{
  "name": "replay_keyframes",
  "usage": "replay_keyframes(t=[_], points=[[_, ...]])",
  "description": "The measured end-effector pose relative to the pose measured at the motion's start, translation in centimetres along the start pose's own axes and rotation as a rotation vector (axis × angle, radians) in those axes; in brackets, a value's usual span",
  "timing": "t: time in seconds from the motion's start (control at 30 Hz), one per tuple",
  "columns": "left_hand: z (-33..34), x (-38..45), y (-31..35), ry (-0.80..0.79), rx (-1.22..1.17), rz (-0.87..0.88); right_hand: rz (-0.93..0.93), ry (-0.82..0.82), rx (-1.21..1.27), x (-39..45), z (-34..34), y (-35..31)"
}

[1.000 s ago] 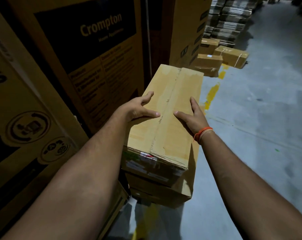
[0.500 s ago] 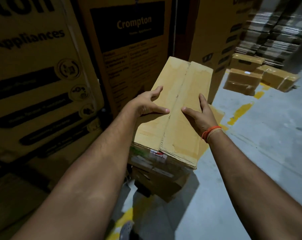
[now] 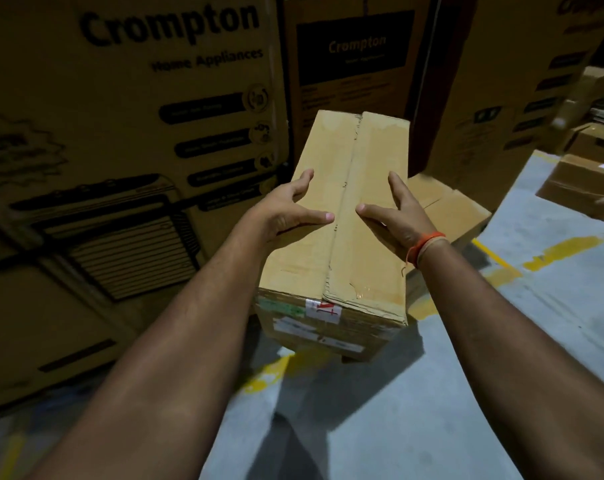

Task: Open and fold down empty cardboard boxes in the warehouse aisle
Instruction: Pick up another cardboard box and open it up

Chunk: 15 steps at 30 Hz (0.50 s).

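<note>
Cardboard box [image 3: 345,216], flaps closed; left hand [image 3: 286,209] and right hand [image 3: 394,216] clamp its sides, fingers spread — could slip, dropping.

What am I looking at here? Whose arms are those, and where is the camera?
The camera sits on a person's head and looks down, so you see that person's own two arms. The left hand and the right hand hold a long cardboard box between them. Thumbs lie on top near the middle seam, fingers go round the sides. The box top is not yet opened. The right wrist wears an orange band. Behind stand big printed cartons. Below is a grey floor with yellow paint marks.
</note>
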State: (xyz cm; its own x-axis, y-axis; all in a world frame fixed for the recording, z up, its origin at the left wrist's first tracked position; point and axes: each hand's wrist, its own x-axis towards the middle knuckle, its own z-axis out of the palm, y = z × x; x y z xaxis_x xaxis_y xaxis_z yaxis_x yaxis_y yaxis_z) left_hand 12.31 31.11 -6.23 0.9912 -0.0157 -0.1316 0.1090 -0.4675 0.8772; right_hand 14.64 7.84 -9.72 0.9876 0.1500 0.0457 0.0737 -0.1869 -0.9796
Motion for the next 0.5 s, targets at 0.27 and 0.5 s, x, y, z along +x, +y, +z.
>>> replay_keyframes(t=[0.27, 0.5], points=[[-4.2, -12.9, -6.8, 0.069, -0.145, -0.048, -0.046, -0.124, -0.061, -9.3, 8.6, -0.4], [-6.6, -23.7, -14.5, 0.159, -0.190, -0.088, -0.052, -0.224, -0.162, -17.5, 16.3, 0.2]])
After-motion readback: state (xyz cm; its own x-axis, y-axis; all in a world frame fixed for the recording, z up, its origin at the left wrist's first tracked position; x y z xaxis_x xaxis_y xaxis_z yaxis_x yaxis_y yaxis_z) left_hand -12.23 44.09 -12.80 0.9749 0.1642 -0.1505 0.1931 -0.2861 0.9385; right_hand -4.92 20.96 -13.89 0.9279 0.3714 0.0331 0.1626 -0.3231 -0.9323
